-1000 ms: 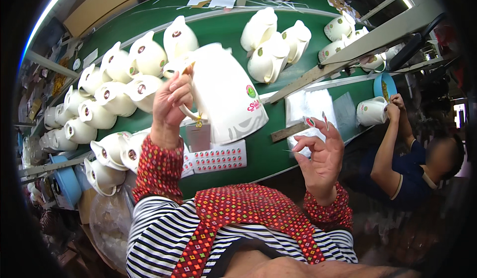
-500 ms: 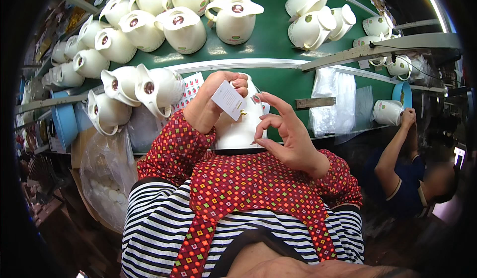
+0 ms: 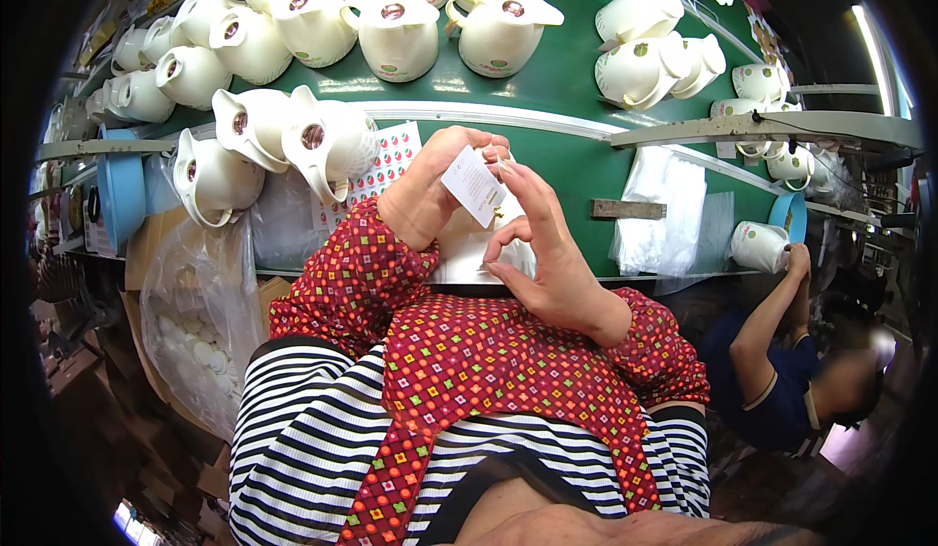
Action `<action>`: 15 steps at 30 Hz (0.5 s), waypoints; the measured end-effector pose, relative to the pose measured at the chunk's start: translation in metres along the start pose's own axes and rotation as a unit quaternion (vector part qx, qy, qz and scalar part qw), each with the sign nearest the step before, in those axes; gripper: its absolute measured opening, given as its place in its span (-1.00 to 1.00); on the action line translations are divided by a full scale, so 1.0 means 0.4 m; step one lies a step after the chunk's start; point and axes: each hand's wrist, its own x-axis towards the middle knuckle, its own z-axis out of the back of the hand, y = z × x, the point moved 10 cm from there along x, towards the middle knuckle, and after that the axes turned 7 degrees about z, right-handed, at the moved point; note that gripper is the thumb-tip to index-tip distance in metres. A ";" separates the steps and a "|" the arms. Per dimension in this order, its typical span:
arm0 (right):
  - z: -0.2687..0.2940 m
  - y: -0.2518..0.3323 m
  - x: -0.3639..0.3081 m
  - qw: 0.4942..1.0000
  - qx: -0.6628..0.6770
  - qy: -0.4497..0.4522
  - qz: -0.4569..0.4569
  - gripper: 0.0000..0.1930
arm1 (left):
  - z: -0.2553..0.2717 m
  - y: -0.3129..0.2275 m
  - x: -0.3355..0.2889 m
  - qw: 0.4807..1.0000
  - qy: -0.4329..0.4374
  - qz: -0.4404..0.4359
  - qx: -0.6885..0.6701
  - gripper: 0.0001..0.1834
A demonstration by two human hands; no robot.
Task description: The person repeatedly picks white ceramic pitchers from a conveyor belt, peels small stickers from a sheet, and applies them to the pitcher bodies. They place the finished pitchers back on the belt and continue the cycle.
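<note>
In front of me a white jug [image 3: 464, 256] stands at the table's near edge, largely covered by my hands. My left hand [image 3: 426, 183] is closed near its top, with a small white card tag [image 3: 473, 187] at the fingers. A short gold cord shows by the card's lower corner. My right hand [image 3: 559, 260] is curved beside the jug with thumb and index finger wide apart. Its index fingertip reaches the card's upper edge close to my left fingers, and nothing shows in its grasp.
Several white jugs [image 3: 396, 43] crowd the green table's far left. A sticker sheet [image 3: 396, 152] lies near my left hand. To the right are clear plastic bags [image 3: 657, 219] under a metal bar [image 3: 628, 210]. A co-worker [image 3: 772, 370] handles another jug [image 3: 759, 246] at far right.
My right index finger has moved up to the card beside my left fingers. The card is still at my left hand. The view has shifted slightly.
</note>
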 end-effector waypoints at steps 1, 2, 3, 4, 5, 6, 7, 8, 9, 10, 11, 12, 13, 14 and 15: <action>-0.010 0.002 0.005 1.000 0.000 0.010 -0.001 0.04 | 0.070 0.043 0.098 0.986 0.123 0.055 -0.097 -0.72; -0.012 -0.007 0.004 1.000 -0.002 0.012 -0.008 0.04 | 0.077 0.056 0.120 0.975 0.152 0.080 -0.139 -0.74; -0.012 -0.008 0.005 1.000 -0.006 0.009 -0.007 0.04 | 0.083 0.067 0.137 0.962 0.179 0.105 -0.179 -0.77; -0.008 -0.012 0.002 1.000 -0.011 0.003 -0.007 0.04 | 0.060 0.059 0.111 0.976 0.110 0.096 -0.164 -0.79; -0.008 -0.013 0.003 1.000 -0.015 0.000 -0.006 0.04 | 0.061 0.048 0.090 0.984 0.039 0.083 -0.150 -0.81; -0.008 -0.014 0.003 1.000 -0.022 -0.002 -0.002 0.04 | 0.059 0.044 0.087 0.987 0.026 0.083 -0.137 -0.82; -0.010 -0.017 0.005 1.000 -0.030 -0.002 0.004 0.04 | 0.063 0.040 0.083 0.989 0.013 0.082 -0.125 -0.82; -0.013 -0.020 0.006 0.999 -0.037 -0.003 0.010 0.04 | 0.069 0.038 0.083 0.990 0.000 0.080 -0.113 -0.83; -0.017 -0.026 0.006 0.999 -0.048 -0.003 0.016 0.04 | 0.058 0.040 0.087 0.985 0.040 0.087 -0.146 -0.83; -0.023 -0.035 0.003 0.998 -0.058 -0.004 0.021 0.04 | 0.049 0.043 0.090 0.976 0.079 0.095 -0.179 -0.83; -0.026 -0.040 0.002 0.997 -0.069 -0.005 0.026 0.04 | 0.037 0.043 0.090 0.965 0.119 0.102 -0.212 -0.83; -0.027 -0.035 0.002 0.996 -0.081 -0.008 0.040 0.05 | 0.044 0.046 0.092 0.966 0.113 0.100 -0.209 -0.84; -0.027 -0.031 0.002 0.994 -0.093 -0.012 0.053 0.05 | 0.038 0.043 0.085 0.968 0.107 0.098 -0.206 -0.85; -0.026 -0.027 0.001 0.992 -0.106 -0.016 0.067 0.06 | 0.029 0.040 0.074 0.969 0.101 0.097 -0.203 -0.85; -0.027 -0.024 -0.001 0.988 -0.130 -0.020 0.085 0.07 | 0.031 0.032 0.058 0.979 0.071 0.060 -0.181 -0.86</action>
